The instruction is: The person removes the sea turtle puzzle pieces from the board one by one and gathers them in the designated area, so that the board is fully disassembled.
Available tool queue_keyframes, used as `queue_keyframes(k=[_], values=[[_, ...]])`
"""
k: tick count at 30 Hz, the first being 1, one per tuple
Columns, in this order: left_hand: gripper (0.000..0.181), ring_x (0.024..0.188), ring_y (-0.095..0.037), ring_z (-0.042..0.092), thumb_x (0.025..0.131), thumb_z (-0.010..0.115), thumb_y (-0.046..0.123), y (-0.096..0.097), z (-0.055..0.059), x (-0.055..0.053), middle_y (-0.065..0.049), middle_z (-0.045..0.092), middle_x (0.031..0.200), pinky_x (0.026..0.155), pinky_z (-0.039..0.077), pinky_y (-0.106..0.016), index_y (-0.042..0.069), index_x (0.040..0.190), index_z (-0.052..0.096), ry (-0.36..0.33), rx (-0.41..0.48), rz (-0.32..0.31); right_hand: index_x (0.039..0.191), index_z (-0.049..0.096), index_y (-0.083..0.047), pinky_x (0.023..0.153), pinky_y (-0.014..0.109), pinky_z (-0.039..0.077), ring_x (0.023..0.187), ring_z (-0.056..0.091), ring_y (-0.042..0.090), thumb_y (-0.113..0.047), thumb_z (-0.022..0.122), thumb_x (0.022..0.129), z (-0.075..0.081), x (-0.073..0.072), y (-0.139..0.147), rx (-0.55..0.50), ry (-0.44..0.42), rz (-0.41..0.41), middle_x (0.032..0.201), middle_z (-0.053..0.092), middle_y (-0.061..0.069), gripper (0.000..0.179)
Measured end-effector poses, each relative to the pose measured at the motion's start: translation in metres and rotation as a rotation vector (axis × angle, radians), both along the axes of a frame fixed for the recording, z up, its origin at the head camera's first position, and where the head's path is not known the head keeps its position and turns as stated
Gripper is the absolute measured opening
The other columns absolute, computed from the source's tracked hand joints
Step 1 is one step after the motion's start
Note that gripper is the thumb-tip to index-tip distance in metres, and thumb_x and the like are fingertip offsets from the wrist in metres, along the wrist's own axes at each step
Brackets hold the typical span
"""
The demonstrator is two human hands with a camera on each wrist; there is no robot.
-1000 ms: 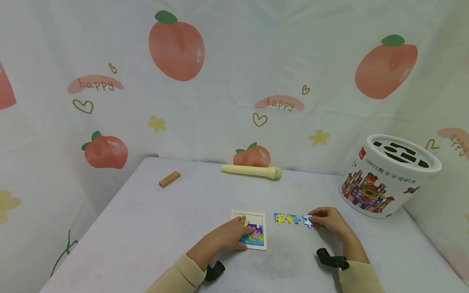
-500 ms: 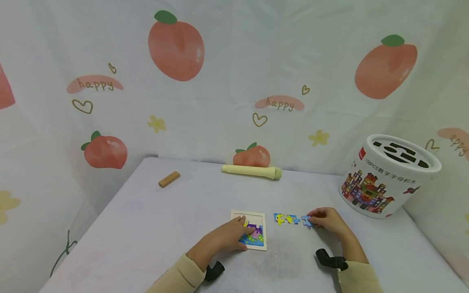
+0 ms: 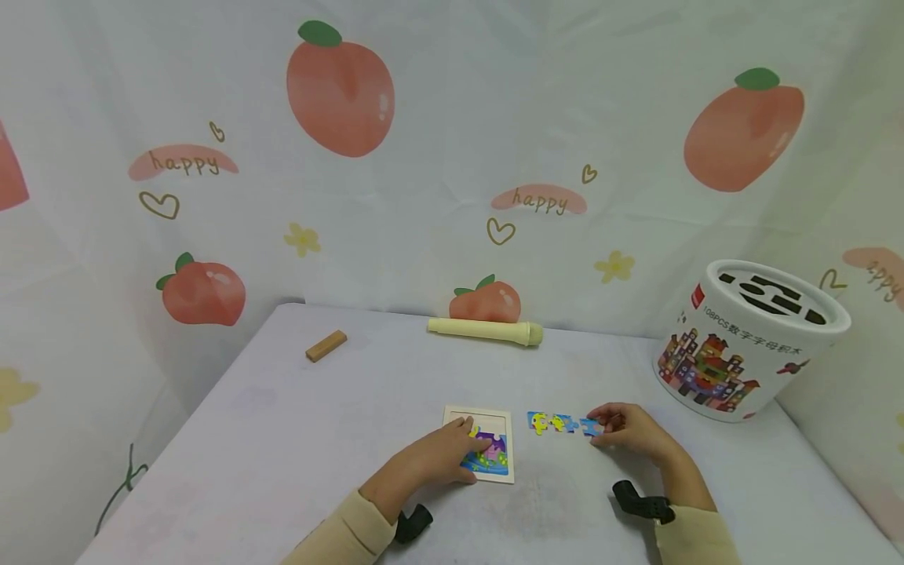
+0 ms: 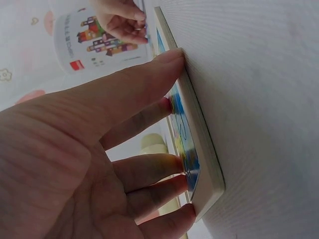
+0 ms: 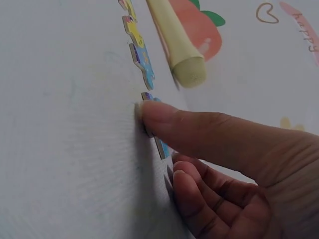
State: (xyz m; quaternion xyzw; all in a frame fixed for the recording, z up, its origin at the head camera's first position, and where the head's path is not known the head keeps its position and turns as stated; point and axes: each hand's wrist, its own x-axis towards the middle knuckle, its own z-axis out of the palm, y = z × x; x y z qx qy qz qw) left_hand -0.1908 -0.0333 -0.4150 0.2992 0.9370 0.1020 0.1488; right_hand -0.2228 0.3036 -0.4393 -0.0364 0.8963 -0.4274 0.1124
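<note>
My left hand (image 3: pixel 439 453) rests on a small wooden puzzle frame (image 3: pixel 512 451) with a colourful picture partly filling it. In the left wrist view, its thumb (image 4: pixel 167 64) presses the rim while the spread fingertips touch the board's surface. My right hand (image 3: pixel 633 431) pinches a blue jigsaw piece (image 3: pixel 588 428) at its right side, on or just above the table. The right wrist view has the thumb (image 5: pixel 164 117) covering much of that piece. Left of it lie a blue-and-yellow piece (image 3: pixel 563 423) and another with a yellow figure (image 3: pixel 538 422).
A pale yellow toy microphone (image 3: pixel 483 330) lies along the table's back edge. At the back left is a small wooden block (image 3: pixel 326 346). A large white bucket (image 3: pixel 734 345) with a slotted lid stands at the right. Behind everything hangs a peach-printed cloth (image 3: pixel 410 212).
The blue piece in my right hand has turned and shifted slightly left, closer to the other loose pieces. The right fingers have changed their hold on it. My left hand stays in place.
</note>
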Motion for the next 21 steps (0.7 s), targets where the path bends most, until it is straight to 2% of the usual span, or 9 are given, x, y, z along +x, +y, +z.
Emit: queue_keyframes(k=[2,12,17,21], values=[[0.054,0.136,-0.029,0.036,0.08,0.072,0.033,0.0,0.0001,0.0,-0.016,0.041,0.145,0.108,0.037,-0.04,0.028,0.131,0.055,0.001,0.001,0.001,0.109,0.061,0.007,0.056,0.02,0.042,0.069,0.047,0.009,-0.012,0.079,0.072,-0.0014,-0.0004,0.0007,-0.007,0.019,0.034,0.082,0.053,0.005,0.046],[0.054,0.136,-0.029,0.036,0.08,0.072,0.032,-0.0003,-0.0007,0.0004,-0.016,0.04,0.145,0.108,0.036,-0.04,0.028,0.132,0.055,-0.004,0.008,0.003,0.106,0.06,0.009,0.055,0.019,0.041,0.067,0.046,0.007,-0.009,0.077,0.073,-0.0013,0.0016,-0.0008,-0.011,0.054,0.049,0.081,0.053,0.005,0.041],[0.054,0.137,-0.029,0.035,0.08,0.072,0.033,-0.0007,-0.001,-0.0007,-0.016,0.039,0.146,0.109,0.036,-0.04,0.028,0.132,0.054,-0.009,0.013,0.002,0.106,0.06,0.01,0.055,0.019,0.041,0.066,0.046,0.007,-0.008,0.078,0.073,-0.001,0.0023,-0.0013,-0.013,0.057,0.035,0.081,0.053,0.005,0.041],[0.056,0.138,-0.028,0.033,0.08,0.072,0.033,-0.0048,-0.0022,-0.0037,-0.015,0.037,0.147,0.11,0.033,-0.04,0.028,0.133,0.053,-0.058,0.053,0.003,0.11,0.06,0.008,0.056,0.02,0.041,0.069,0.047,0.009,-0.012,0.078,0.074,0.0006,0.0025,-0.0029,0.008,0.046,0.005,0.083,0.054,0.005,0.046]])
